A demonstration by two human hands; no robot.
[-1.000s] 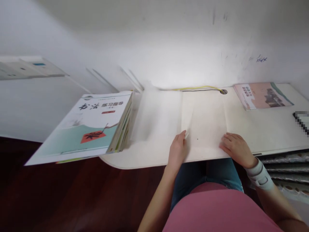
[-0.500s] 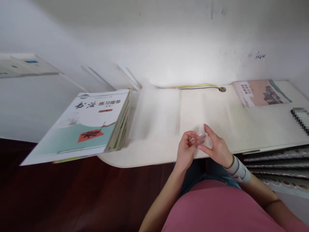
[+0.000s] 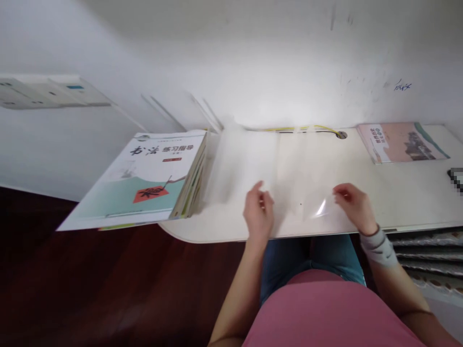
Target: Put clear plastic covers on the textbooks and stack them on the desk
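A clear plastic sheet (image 3: 304, 188) is stretched just above the white desk (image 3: 405, 193), between my two hands. My left hand (image 3: 257, 212) pinches its left edge, fingers closed. My right hand (image 3: 352, 206) pinches its right edge, where a bright glint shows on the film. A grey-white brace (image 3: 378, 243) wraps my right wrist. Both hands sit near the desk's front edge, above my lap.
A stack of books (image 3: 152, 178) with a white and teal cover on top overhangs the desk's left end. A pink-covered book (image 3: 401, 142) lies at the back right. A yellow cable (image 3: 307, 129) runs to a hole (image 3: 342, 135) by the wall. A dark object (image 3: 456, 176) lies at the right edge.
Half a second ago my hands met at the centre, pinching the film together. They have since drawn apart sideways and the clear sheet is now spread between them.
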